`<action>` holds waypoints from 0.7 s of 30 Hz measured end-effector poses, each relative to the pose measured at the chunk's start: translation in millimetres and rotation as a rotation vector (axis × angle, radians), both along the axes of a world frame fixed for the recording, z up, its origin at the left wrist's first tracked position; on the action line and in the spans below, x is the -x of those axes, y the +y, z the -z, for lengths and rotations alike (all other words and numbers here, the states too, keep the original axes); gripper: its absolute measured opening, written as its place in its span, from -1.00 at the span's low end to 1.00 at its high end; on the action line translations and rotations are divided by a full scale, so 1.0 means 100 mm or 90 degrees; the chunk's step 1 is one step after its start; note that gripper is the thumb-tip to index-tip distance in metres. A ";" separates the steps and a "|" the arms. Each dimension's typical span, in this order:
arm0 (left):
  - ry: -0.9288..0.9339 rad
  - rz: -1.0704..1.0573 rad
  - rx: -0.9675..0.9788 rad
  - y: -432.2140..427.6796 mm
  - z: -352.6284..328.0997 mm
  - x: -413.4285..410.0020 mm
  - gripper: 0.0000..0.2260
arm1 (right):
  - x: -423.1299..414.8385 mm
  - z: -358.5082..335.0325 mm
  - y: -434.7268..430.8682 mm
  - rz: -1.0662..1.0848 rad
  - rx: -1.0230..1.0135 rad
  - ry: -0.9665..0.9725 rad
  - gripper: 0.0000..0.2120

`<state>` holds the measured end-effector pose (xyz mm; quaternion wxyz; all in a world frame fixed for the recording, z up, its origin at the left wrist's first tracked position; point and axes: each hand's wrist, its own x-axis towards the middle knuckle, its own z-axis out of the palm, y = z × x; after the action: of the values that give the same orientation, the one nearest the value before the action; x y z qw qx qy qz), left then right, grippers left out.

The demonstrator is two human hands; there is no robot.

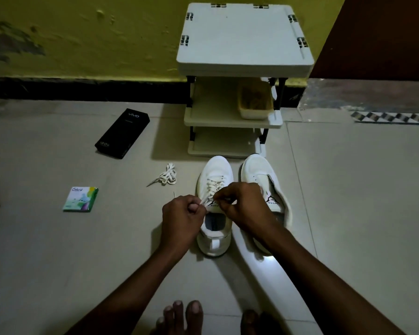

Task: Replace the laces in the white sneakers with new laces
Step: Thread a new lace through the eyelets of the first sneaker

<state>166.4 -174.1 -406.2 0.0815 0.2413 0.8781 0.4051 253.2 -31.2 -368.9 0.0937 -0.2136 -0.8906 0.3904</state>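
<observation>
Both hands on the left sneaker (214, 240), which sits on the floor (348, 189) with its toe pointing at the white rack (242, 37). Its lace (213, 185) is threaded through the eyelets.

Left grip (180, 215): fingers curled, pinching a lace end just left of the tongue.
Right grip (243, 205): fingers curled, pinching the lace at the top eyelets, just beside the left grip.

Right sneaker (260, 170) is just beside the left one, parallel, partly under the right forearm. No lace visible on its front.

Loose lace bundle (166, 176) lies on the floor left of the sneakers. Further left: black phone box (122, 132) and small green-white box (80, 199). Beige tub (254, 102) sits on the rack's middle shelf. Bare toes (179, 313) at the bottom edge.
</observation>
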 end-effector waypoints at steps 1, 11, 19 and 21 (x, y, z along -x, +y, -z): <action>-0.006 0.005 -0.001 0.00 0.00 0.00 -0.86 | 0.02 0.02 -0.02 -0.015 -0.024 -0.008 -0.86; -0.046 0.017 -0.011 0.01 0.04 0.04 -0.89 | 0.20 0.25 -0.16 -0.073 -0.196 -0.093 -0.91; -0.011 -0.029 -0.040 0.02 0.06 -0.01 -0.86 | 0.22 0.24 -0.21 -0.049 -0.268 -0.080 -0.86; -0.010 -0.033 -0.050 0.02 0.06 -0.03 -0.87 | 0.22 0.24 -0.21 -0.045 -0.275 -0.067 -0.86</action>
<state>169.3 -172.3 -412.1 0.0686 0.2181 0.8668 0.4432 231.6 -52.5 -393.3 0.0768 -0.1770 -0.9642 0.1817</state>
